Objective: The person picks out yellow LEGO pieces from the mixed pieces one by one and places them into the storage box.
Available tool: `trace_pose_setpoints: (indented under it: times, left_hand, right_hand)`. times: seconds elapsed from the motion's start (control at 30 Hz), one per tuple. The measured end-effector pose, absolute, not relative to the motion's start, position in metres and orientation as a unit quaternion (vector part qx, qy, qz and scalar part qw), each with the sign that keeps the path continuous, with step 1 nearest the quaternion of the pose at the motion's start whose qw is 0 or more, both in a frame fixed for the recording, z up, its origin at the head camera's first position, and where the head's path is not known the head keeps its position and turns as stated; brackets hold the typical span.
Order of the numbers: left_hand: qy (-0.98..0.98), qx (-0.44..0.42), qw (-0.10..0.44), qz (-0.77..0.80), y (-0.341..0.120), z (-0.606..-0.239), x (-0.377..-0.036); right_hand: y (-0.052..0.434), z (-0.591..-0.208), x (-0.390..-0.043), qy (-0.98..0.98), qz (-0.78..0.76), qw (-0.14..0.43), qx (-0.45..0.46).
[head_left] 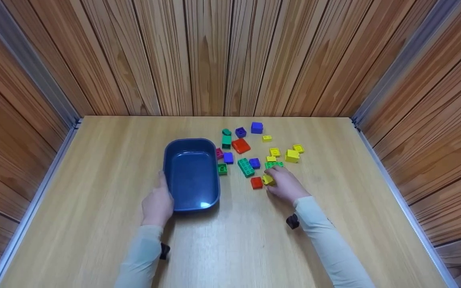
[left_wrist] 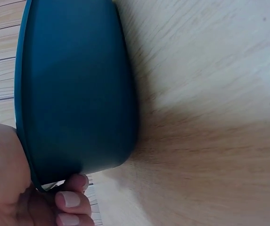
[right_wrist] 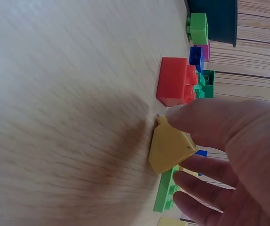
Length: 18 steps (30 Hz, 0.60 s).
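The person at the counter (head_left: 222, 252) had both hands occupied. The right hand (head_left: 285, 185) was pinching a yellow wedge-shaped block (head_left: 268, 179), with the thumb on one side of it and a fingertip on the other; the remaining fingers were loosely bent behind. This block was at the near edge of the scattered toy bricks, between a red brick (head_left: 256, 183) and a long light-green brick (head_left: 274, 165). Whether it was fully lifted from the surface, I could not tell.

The left hand (head_left: 157, 206) was grasping the rim of the dark blue tub (head_left: 191, 176) at its left side, with its fingers bent under the edge.

In my judgement the block would be light, stiff and hard to break, being apparently of plastic. Its slanting face looked smooth, so a pinch there could slip; the upright opposite sides seemed the safer place to take. The tub appeared rigid and rather light, and its rim offered the best hold.
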State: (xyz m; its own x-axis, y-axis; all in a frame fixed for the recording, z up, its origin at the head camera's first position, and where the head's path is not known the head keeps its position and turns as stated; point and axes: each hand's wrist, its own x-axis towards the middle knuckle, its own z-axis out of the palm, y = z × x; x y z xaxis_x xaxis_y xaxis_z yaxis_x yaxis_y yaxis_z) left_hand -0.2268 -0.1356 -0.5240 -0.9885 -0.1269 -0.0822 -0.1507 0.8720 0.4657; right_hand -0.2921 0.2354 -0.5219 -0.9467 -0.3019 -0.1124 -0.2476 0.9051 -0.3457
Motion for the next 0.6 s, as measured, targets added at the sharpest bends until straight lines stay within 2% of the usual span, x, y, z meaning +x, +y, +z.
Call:
trace_pose_setpoints:
  times: [0.6]
  left_hand:
    - [0.951,-0.094,-0.019,0.295,-0.1409,-0.5335,-0.2256]
  right_hand:
    - [0.2329,-0.5283,-0.2936,0.974,-0.159,0.075,-0.145]
